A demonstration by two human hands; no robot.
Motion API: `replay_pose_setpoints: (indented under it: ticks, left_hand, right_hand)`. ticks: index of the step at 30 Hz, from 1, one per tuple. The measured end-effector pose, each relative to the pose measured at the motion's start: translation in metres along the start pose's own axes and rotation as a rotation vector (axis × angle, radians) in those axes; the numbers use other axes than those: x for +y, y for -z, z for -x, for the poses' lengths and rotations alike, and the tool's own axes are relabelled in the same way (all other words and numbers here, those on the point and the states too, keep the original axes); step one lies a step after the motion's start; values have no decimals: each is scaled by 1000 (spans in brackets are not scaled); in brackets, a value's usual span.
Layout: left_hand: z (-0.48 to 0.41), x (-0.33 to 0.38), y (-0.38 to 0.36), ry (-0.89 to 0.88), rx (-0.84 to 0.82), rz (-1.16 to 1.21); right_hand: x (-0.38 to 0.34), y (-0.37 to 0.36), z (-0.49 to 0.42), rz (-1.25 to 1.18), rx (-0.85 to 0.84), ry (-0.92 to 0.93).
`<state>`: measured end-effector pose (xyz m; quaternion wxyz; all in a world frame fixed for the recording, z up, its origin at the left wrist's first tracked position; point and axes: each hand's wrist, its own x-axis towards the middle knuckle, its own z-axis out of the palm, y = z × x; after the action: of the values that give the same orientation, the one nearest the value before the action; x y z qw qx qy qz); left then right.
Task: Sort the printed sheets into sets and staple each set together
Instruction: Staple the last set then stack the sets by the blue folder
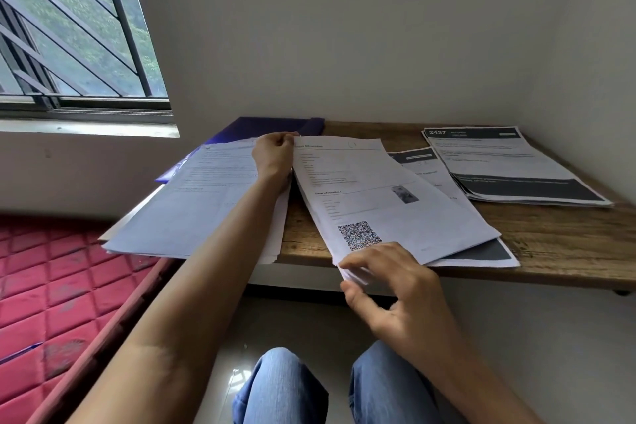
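Head camera looks down over two bare forearms onto a wooden desk [568, 244] set in a corner by a window [69, 27]. The left hand [275, 157] reaches to the far side. Its fingers [287, 140] are curled tight on the far left corner of a set of sheets [378, 196], whose top page carries a QR code and a small photo. The right hand [395, 289] is at the near corner of the same set, which juts past the desk's front edge. Its fingers [358, 263] lie spread and bent on the top page while the thumb sits under the paper edges, so the corner is held between them. Between the two hands the set lies slanted on the desk.

Left of the left fingers, under that forearm, rests a thicker pile of printed sheets [206, 203], overhanging the desk's left and front edges. A purple folder [268, 127] lies beneath it, just beyond the left fingers. Right of the right fingers, a page with a dark band [481, 253] pokes out from under the held set. Farther right, well apart from both hands, lies a second pile [509, 165] headed "2437" on a dark strip. Below the right fingers are knees in blue jeans [282, 385]. Left of the left forearm is a red quilted mattress [51, 286].
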<state>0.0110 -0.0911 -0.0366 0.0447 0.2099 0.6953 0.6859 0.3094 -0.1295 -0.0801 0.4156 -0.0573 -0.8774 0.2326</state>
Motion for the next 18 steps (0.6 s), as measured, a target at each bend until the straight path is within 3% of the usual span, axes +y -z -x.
replay_pose_setpoints:
  ticks: [5,13,18]
  left_hand:
    - [-1,-1,-1,12,-9,26]
    - [-1,-1,-1,4,-13,38]
    - [0,0,-1,8,-14,25]
  right_hand:
    - [-2,-5,7,59,77,-52]
    - [4,5,11,286,-129,170]
    - [4,9,4,390,-66,294]
